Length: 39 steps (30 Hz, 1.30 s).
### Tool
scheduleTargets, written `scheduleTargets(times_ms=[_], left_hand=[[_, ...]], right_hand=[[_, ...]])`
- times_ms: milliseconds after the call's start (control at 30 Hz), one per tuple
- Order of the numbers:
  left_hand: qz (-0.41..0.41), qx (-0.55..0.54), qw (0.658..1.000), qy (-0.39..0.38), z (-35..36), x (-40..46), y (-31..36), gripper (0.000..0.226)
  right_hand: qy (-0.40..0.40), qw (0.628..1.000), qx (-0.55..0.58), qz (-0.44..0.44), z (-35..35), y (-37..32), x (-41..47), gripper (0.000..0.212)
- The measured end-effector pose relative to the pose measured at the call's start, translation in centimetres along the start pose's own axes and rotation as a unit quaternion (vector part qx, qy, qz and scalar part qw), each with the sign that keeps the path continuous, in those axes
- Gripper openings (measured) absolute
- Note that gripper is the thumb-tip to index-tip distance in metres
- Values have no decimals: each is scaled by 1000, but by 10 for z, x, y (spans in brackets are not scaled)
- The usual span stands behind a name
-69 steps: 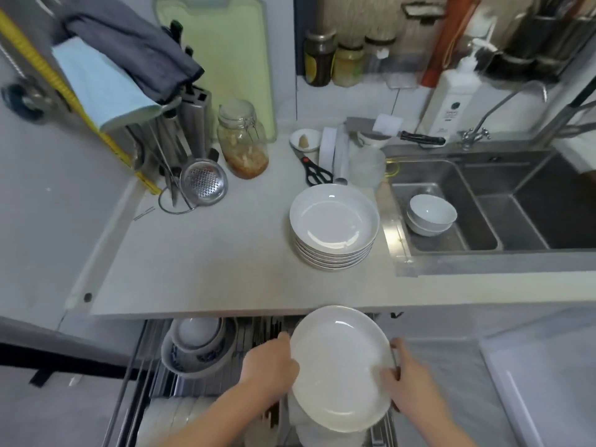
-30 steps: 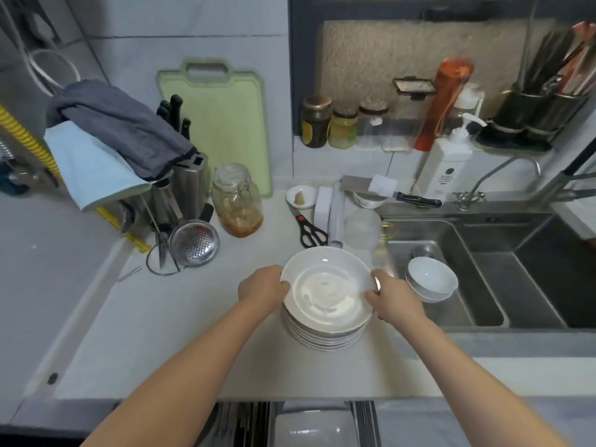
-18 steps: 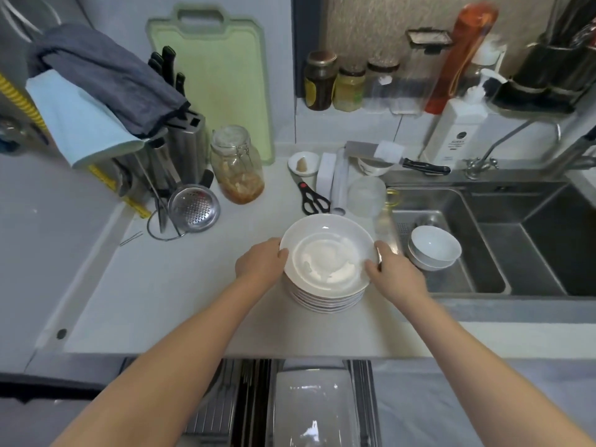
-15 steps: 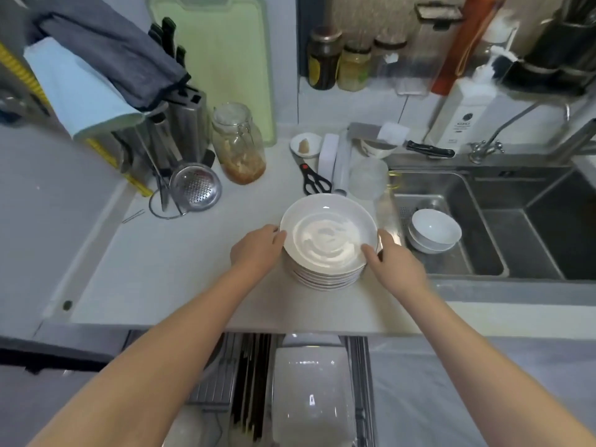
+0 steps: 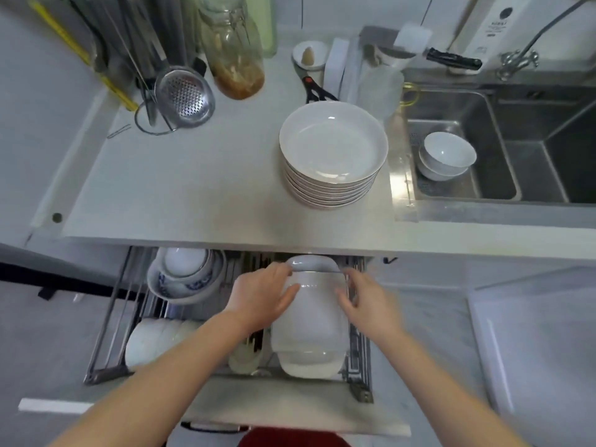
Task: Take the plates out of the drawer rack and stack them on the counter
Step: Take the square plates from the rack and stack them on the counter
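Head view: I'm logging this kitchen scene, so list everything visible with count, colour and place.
plate stack: one, white, counter beside sink
rectangular plates: several, white, drawer rack
patterned bowls: nested, blue-white, rack's rear left
sink bowls: two, white, sink
glass jar: one, clear, counter's rear
strainer: one, steel, left of jar
scissors: one, black, behind stack
left hand: on rack plates
right hand: on rack plates

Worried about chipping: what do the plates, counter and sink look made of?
Plates: glossy white glazed ceramic, judging by the sheen and thin dark rims. Counter: matte pale stone or laminate; unclear which. Sink: brushed stainless steel, grey and reflective.
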<state>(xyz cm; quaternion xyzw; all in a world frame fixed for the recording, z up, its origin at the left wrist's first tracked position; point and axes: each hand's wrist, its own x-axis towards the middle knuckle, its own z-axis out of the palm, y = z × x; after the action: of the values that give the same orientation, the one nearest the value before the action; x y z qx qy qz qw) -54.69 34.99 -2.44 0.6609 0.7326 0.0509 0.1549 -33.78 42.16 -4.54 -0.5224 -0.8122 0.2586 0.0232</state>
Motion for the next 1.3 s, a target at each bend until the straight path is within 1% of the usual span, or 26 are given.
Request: scheduleTargets(times_ms=[33,100,133,167,267,333,433,533,600,700,833,900,1000,1100,1200,1300], left_hand=[[-29,2,999,-30,10,-1,-1,39],[-46,-2,992,-114,72,-3,-17,43],[-67,-9,990,-124,80,-5,-17,43],[-91,-9,984,-152,85,-9,-16,43],[-151,-18,968,-197,105,-7,-18,44],[-204,-36,951,-228,124,-5,-28,45],[-233,-31,938,-256,150,-4,-38,46],[-236,-14,934,-267,167,6,-47,51],[-241,-12,931,-274,176,10,-48,51],[-253,-2,929,-270,185,14,-49,51],[-266,9,927,-263,195,15,-53,59],[-273,16,926,-261,198,14,-55,64],[-280,16,926,-255,204,13,-57,65],[-275,41,928,-249,209,16,-57,66],[-273,44,927,-253,210,17,-58,68],[-277,58,925,-254,212,15,-58,72]], right_hand=[[-37,999,-26,7,4,0,-1,48],[-108,991,-61,52,68,11,-6,51],[-128,988,-65,56,73,12,-9,51],[-147,984,-75,66,79,14,-12,51],[-176,974,-98,104,98,23,-10,54],[-201,964,-100,144,117,30,-7,57],[-193,958,-94,191,140,41,-6,61],[-192,949,-90,232,152,49,1,64],[-201,944,-81,248,159,52,7,63],[-206,941,-87,253,169,54,15,60],[-184,939,-145,252,177,55,22,55],[-178,938,-157,254,180,54,26,53],[-195,930,-150,273,182,54,34,55],[-199,922,-163,289,183,56,40,57],[-192,920,-175,294,185,58,45,49],[-188,920,-160,304,185,59,51,44]])
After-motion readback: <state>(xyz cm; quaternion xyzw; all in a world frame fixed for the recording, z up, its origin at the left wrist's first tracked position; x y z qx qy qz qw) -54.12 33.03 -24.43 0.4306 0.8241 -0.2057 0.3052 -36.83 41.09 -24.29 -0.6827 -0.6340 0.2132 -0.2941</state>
